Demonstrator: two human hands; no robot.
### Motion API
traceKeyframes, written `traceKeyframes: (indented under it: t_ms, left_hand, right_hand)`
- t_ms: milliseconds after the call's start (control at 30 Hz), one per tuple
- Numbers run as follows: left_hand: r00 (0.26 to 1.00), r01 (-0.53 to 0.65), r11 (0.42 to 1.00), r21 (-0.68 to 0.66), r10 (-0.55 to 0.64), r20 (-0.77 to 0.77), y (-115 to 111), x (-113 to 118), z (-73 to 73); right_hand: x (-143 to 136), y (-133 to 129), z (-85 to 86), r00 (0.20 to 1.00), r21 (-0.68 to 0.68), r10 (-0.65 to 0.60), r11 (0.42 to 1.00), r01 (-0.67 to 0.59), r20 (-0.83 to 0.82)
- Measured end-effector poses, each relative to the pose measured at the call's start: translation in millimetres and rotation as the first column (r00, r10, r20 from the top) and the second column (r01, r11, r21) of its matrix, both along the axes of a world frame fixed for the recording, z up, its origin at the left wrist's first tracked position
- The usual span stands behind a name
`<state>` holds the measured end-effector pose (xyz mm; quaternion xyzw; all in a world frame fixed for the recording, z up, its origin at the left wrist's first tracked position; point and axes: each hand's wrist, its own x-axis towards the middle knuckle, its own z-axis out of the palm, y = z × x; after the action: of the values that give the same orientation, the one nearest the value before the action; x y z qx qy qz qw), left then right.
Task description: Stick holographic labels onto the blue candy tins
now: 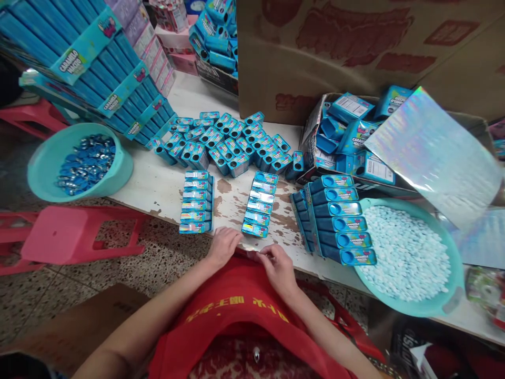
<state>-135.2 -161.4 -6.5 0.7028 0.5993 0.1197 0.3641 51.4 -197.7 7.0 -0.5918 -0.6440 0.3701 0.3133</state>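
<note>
My left hand (pixel 224 247) and right hand (pixel 278 267) have curled fingers — I can't tell if they pinch anything — and the middle row of blue boxes (pixel 259 205) sits just past them, its long side pointing away, its near end closer to my left.

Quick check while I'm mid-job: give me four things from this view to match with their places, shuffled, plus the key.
Things:
1. Left hand
2. Pale pieces
3. Blue-and-silver pieces
4. Shiny sheet

Places:
A. In the left-side basin
B. Partly across the open carton
C. At the near edge of the table
D. In the right-side basin

Pairs: 1-C, 2-D, 3-A, 4-B
</note>
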Motion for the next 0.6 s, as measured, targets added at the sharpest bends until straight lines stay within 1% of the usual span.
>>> traceKeyframes:
  t_ms: [33,67,133,200,233,267,333,467,533,600]
  left_hand:
    - [0.994,-0.031,0.999,0.029,0.028,0.101,-2.9,0.0,8.3]
    - [0.978,-0.052,0.998,0.02,0.047,0.201,-4.8,1.1,16.5]
    - [0.934,-0.061,0.993,-0.099,0.092,0.345,-3.9,5.7,30.3]
    - [0.908,-0.078,0.968,-0.239,0.168,0.385,4.8,10.7,38.7]
    - [0.904,-0.091,0.956,-0.278,0.196,0.381,12.5,12.2,40.8]
    - [0.905,-0.102,0.953,-0.284,0.207,0.371,22.3,12.8,42.0]
    - [0.925,-0.1,0.968,-0.231,0.176,0.337,48.0,11.3,42.6]
    - [0.966,-0.062,0.995,-0.079,0.08,0.248,115.3,6.0,41.6]
    - [0.971,-0.028,0.999,-0.018,0.031,0.238,149.2,6.1,40.3]
    - [0.974,0.024,1.0,0.017,-0.027,0.226,177.2,8.0,38.0]
  right_hand:
    - [0.3,5.0,8.8,0.993,-0.077,-0.073,0.995,0.066,-0.092]
    - [0.4,10.2,16.5,0.977,-0.147,-0.135,0.983,0.111,-0.165]
    - [-0.7,20.8,27.1,0.935,-0.235,-0.232,0.957,0.17,-0.269]
    - [-4.0,32.4,30.5,0.893,-0.279,-0.309,0.935,0.221,-0.327]
    - [-6.5,39.0,29.6,0.874,-0.292,-0.345,0.923,0.25,-0.342]
    - [-9.3,46.5,27.5,0.859,-0.3,-0.375,0.913,0.277,-0.349]
    - [-15.3,65.5,21.0,0.843,-0.292,-0.414,0.9,0.323,-0.345]
    - [-23.2,120.5,6.9,0.842,-0.136,-0.471,0.882,0.451,-0.262]
    - [-24.4,151.1,0.9,0.832,-0.068,-0.518,0.854,0.515,-0.2]
    - [-24.9,177.7,-5.4,0.81,-0.046,-0.567,0.822,0.567,-0.15]
